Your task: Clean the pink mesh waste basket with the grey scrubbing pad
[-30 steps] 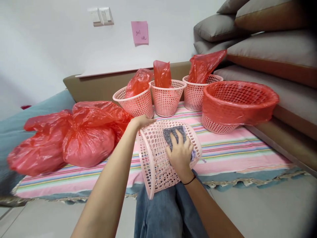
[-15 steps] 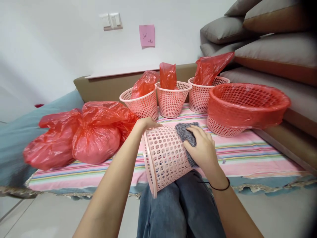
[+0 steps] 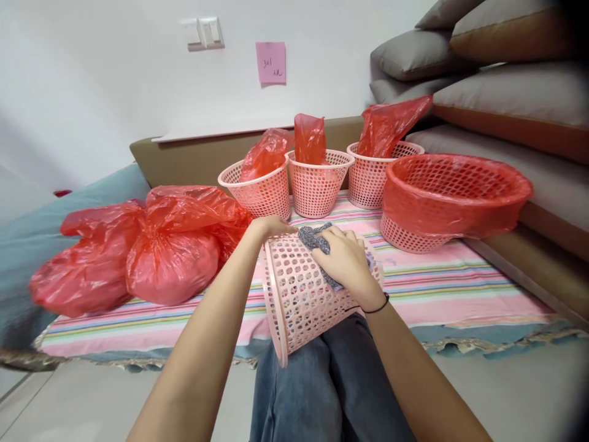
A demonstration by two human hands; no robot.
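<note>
A pink perforated basket (image 3: 299, 301) lies tilted on my lap, its rim toward me and its base pointing away. My left hand (image 3: 269, 226) grips the basket's far upper edge. My right hand (image 3: 343, 261) presses a grey cloth (image 3: 313, 238) against the basket's side, fingers closed over the cloth. Only the cloth's upper end shows past my fingers.
Three small pink baskets (image 3: 316, 183) with red plastic liners stand in a row on a striped mat (image 3: 437, 285). A large basket (image 3: 453, 190) wrapped in red plastic sits at the right. Stuffed red bags (image 3: 138, 245) lie at the left. Sofa cushions (image 3: 506, 92) rise behind.
My right hand slid the grey cloth from the basket's base round to its side, then back up toward the top. The basket turned a little in my left hand.
</note>
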